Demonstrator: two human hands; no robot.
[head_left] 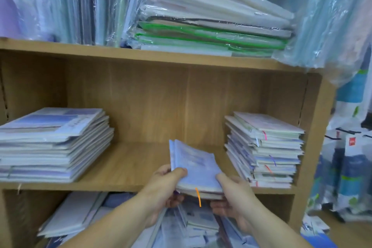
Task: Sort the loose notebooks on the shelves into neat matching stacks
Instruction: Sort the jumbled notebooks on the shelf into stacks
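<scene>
From the head camera, both hands hold a small bundle of notebooks (196, 167) in front of the middle shelf board (128, 167), roughly midway between the two stacks that lie on it. The bundle has pale blue-violet covers; its far end tilts upward and an orange ribbon (198, 197) hangs from its near edge.

The left hand (167, 185) grips the bundle's near left corner, with the thumb pressed on the top cover and the fingers curled beneath. The right hand (235, 193) grips the near right corner the same way — thumb against the cover's edge, fingers wrapped under.

On the board's left lies a wide stack of large notebooks (54, 143), its edges slightly fanned. At the right, against the side wall, sits a taller stack of smaller notebooks (263, 151), unevenly aligned, with pink and purple ribbons showing.

The lower shelf holds loose notebooks (191, 225) lying at mixed angles, partly hidden by the forearms. On the upper shelf a plastic-wrapped pile (211, 26) lies flat and slanted, with upright wrapped packs (60, 2) to its left — and a bulging clear bag (338, 16) to its right.
</scene>
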